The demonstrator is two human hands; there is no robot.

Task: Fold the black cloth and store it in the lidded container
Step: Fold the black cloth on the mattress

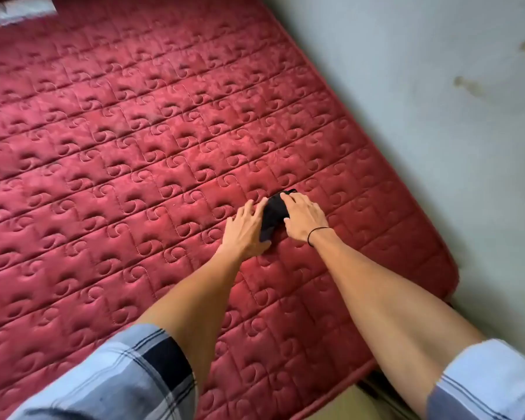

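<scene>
A small black cloth (272,215) lies bunched into a narrow strip on the red quilted mattress (134,153). My left hand (246,230) rests flat on its left side, fingers spread, thumb near the cloth's lower end. My right hand (305,218) presses on its right side, with fingertips over the cloth's top end; a thin black band circles that wrist. Much of the cloth is hidden under both hands. No lidded container is in view.
The mattress edge runs diagonally down the right side, against a pale wall (437,101) with a few stains. A white crinkled plastic piece (23,9) lies at the mattress's far left corner.
</scene>
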